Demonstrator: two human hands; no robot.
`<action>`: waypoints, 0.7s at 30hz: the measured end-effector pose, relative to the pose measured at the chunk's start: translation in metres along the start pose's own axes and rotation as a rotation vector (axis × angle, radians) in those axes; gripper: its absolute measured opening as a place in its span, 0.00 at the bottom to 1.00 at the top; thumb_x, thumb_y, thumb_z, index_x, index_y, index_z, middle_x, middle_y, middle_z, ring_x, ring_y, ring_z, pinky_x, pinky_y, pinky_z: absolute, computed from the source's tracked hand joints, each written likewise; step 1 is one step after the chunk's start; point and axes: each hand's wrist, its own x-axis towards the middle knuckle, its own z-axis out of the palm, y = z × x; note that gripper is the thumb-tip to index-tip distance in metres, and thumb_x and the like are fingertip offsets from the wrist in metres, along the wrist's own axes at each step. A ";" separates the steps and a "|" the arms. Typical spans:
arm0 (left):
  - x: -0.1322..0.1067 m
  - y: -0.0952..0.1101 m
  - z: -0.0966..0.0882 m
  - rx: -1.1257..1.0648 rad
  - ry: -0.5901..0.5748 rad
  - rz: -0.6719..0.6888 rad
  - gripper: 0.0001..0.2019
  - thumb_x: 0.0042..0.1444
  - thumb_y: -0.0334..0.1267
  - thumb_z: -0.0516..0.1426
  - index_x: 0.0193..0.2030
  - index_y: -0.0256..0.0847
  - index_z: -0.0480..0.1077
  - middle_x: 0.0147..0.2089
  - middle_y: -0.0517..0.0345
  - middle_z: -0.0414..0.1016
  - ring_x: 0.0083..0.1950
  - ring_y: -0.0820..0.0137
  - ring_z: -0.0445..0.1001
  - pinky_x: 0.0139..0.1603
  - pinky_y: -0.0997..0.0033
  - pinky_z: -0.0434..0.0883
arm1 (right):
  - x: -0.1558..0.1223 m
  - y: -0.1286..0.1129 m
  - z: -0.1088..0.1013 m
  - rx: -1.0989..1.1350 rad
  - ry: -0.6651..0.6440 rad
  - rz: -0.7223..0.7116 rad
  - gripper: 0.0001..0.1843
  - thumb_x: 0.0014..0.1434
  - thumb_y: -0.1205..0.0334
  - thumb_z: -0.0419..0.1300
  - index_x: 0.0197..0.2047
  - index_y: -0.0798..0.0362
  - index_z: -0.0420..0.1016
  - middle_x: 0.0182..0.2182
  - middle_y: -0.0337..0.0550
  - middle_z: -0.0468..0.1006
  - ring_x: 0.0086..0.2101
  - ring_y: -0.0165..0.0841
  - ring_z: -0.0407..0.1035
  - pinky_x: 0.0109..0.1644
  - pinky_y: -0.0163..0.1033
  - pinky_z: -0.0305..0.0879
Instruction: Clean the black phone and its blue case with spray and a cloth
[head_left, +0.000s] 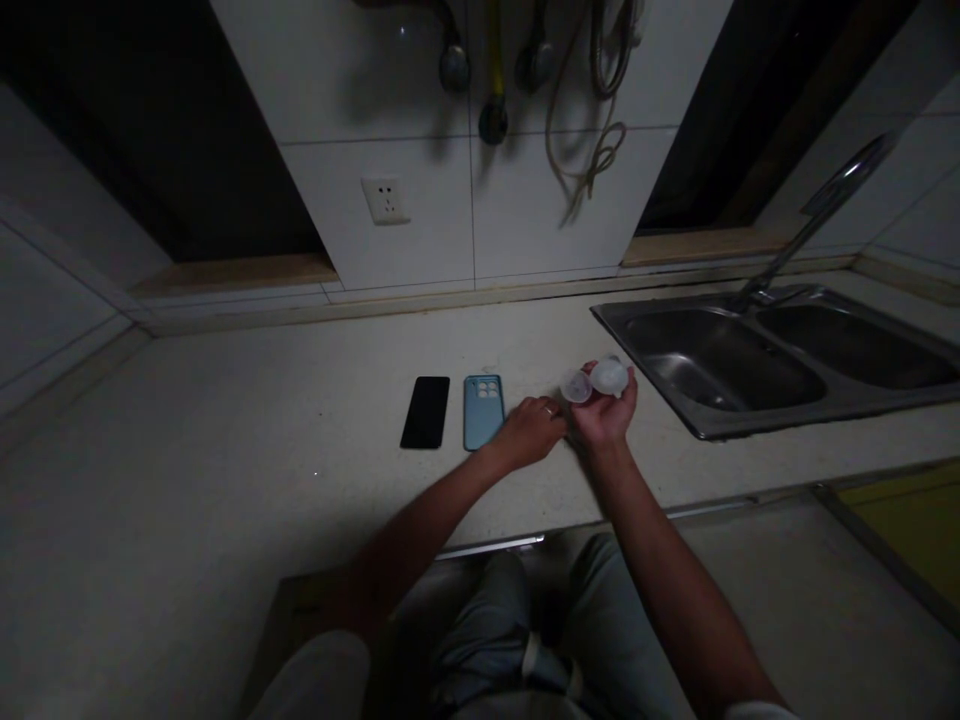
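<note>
My right hand (604, 412) is turned palm up, its fingers curled round a small translucent plastic container. One part is a clear round cup or lid (576, 387); beside it is a whitish, rounded part (610, 376). Whether the two parts are joined I cannot tell. Just left of it, my left hand (534, 430) is closed, knuckles up, with a ring on one finger. Its fingertips are hidden, and so is anything in them. Beside the left wrist lies a blue phone case (482, 411) with camera cutouts. Farther left, a black smartphone (425, 412) lies flat.
Both hands are over a pale countertop (225, 420). A steel double sink (720, 355) with a tall faucet (817, 215) is at the right. On the tiled wall are a socket (385, 201), pipe fittings (493, 120) and a hanging cord (592, 175).
</note>
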 end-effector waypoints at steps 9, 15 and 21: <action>-0.032 -0.030 -0.033 -1.091 0.413 -0.520 0.12 0.49 0.33 0.65 0.19 0.40 0.69 0.34 0.53 0.75 0.38 0.66 0.71 0.45 0.67 0.68 | -0.005 0.010 0.006 -0.096 -0.012 -0.011 0.08 0.56 0.55 0.67 0.38 0.48 0.80 0.33 0.33 0.85 0.34 0.29 0.78 0.44 0.36 0.75; -0.033 -0.043 -0.037 -1.978 0.532 -1.006 0.03 0.55 0.32 0.58 0.31 0.37 0.72 0.31 0.54 0.75 0.32 0.69 0.74 0.37 0.69 0.72 | -0.007 0.023 0.005 -0.191 -0.052 -0.064 0.10 0.54 0.62 0.69 0.41 0.45 0.79 0.39 0.32 0.85 0.41 0.30 0.78 0.52 0.43 0.75; -0.034 -0.045 -0.032 -2.227 0.546 -1.043 0.06 0.59 0.36 0.55 0.34 0.37 0.71 0.32 0.52 0.77 0.32 0.67 0.77 0.41 0.65 0.76 | -0.017 0.031 0.006 -0.398 -0.093 -0.099 0.12 0.51 0.62 0.71 0.40 0.48 0.78 0.36 0.34 0.84 0.36 0.29 0.77 0.43 0.35 0.76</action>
